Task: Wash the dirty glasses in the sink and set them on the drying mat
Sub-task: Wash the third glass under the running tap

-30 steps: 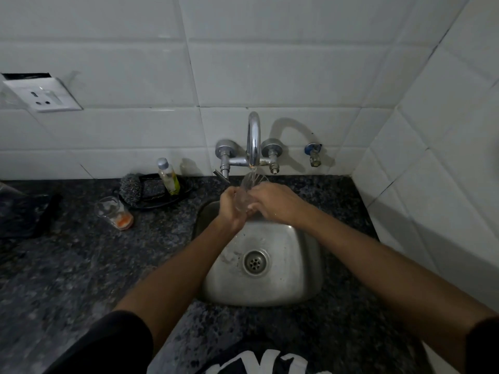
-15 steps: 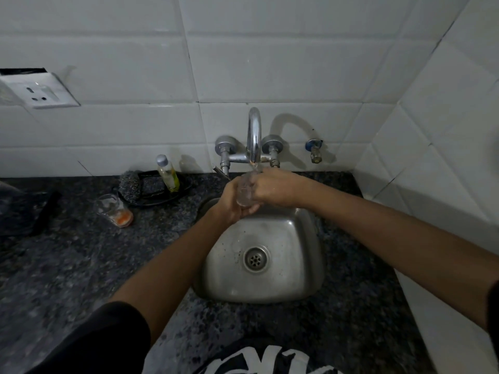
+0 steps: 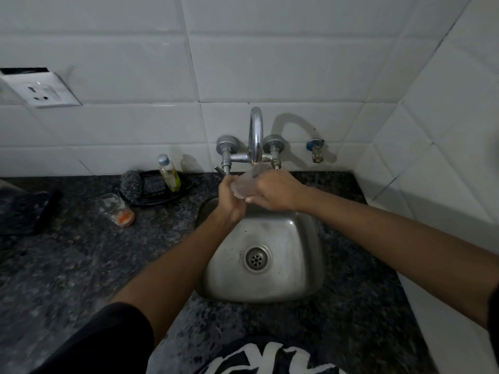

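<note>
While gripped by hands (image 3: 256, 197), glass (image 3: 244, 184) above sink (image 3: 302, 282)

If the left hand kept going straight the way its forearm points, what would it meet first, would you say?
Probably the tap fittings at the tiled wall; the left hand already holds the glass below the spout. Depth is unclear.

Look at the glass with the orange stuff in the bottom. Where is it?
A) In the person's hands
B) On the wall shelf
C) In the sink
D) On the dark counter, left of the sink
D: the glass with orange residue stands on the dark counter, left of the sink, near the black tray, while the left hand and right hand hold a different clear glass under the tap.
</note>
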